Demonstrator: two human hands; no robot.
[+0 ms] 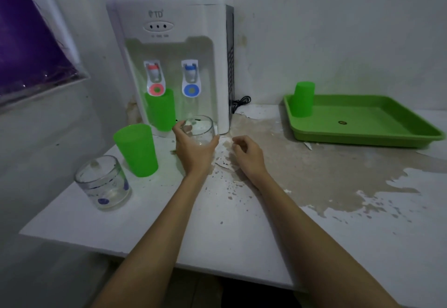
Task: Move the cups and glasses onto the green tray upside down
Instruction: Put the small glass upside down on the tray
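Near the bench's (145, 223) left edge stand a printed glass (102, 183) and a green cup (136, 149), both mouth-up; another cup (160, 109) waits under the dispenser (169, 41). The left hand (193, 148) wraps a clear glass (199, 131) — seemingly to lift and flip it. The right hand (248, 153) rests loosely curled, holding nothing. At the right edge, the green tray (362, 136) carries one inverted cup (302, 98) in its back-left corner.

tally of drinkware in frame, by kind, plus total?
Green cups: 3, one upside down on the tray, one under the dispenser's red tap, one on the table.
Clear glasses: 2, one in the left hand, one at the table's left.
Total: 5
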